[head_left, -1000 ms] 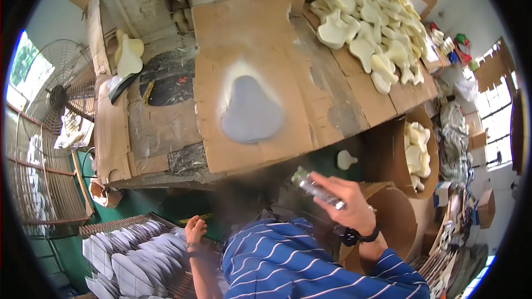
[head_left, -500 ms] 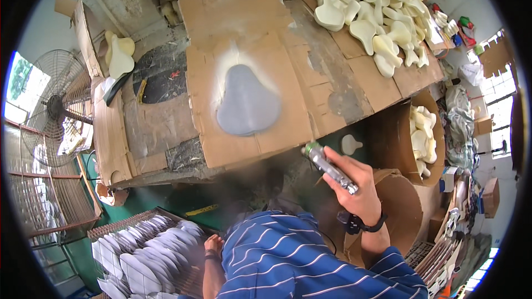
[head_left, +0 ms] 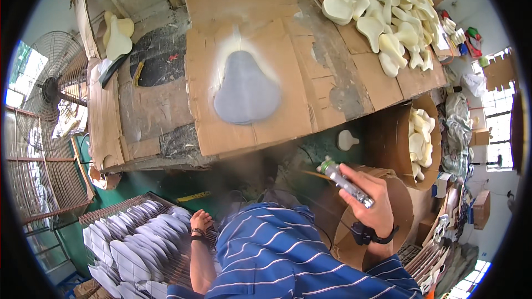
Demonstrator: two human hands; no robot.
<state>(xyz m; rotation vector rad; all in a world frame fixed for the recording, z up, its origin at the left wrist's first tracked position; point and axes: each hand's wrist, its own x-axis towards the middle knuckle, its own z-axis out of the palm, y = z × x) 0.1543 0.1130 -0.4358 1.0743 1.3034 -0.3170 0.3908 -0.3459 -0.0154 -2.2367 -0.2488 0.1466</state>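
Note:
In my right hand [head_left: 370, 195] is a small metal spray gun [head_left: 344, 181] with a green part at its front end, my fingers wrapped round its body. It sits off the table's near edge, pointing up and left. A grey bicycle-saddle-shaped pad [head_left: 247, 91] lies flat on the cardboard-covered table [head_left: 221, 141], its narrow end away from me, with pale overspray around it. My left hand [head_left: 201, 220] hangs low beside my body, fingers loosely bent and apart from anything, close to a wire rack [head_left: 183, 243] of grey pads [head_left: 133, 254].
Cream foam saddle shapes [head_left: 382, 14] are heaped at the table's far right. More fill a round cardboard drum [head_left: 429, 158] beside it; another open drum [head_left: 402, 210] stands under my right arm. One piece [head_left: 347, 140] lies on the floor. A large fan [head_left: 50, 88] stands left.
My right hand with the spray gun has moved slightly right and down, away from the table edge. My left hand has risen and shifted left. The view has shifted slightly.

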